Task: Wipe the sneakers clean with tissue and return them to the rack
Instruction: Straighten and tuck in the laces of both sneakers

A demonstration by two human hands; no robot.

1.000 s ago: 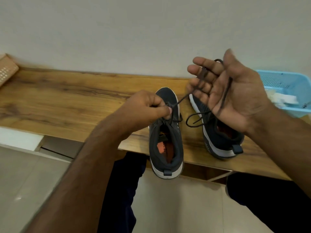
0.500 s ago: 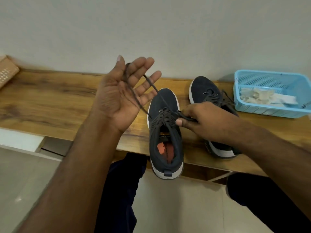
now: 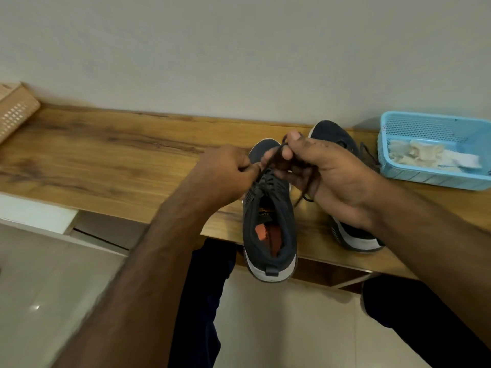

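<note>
Dark lace (image 3: 268,163) pinched, both hands (image 3: 225,173) curled

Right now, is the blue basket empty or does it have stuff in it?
Not empty: crumpled whitish tissues lie inside the blue basket on the wooden shelf.

Wooden bench (image 3: 111,158): two sneakers (image 3: 268,229), blue basket (image 3: 435,179), wicker box (image 3: 14,112).

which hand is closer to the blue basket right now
Right. The right hand grips the lace over the sneakers, just left of the blue basket, not touching it. The left hand pinches the lace on the near sneaker's far side.
</note>
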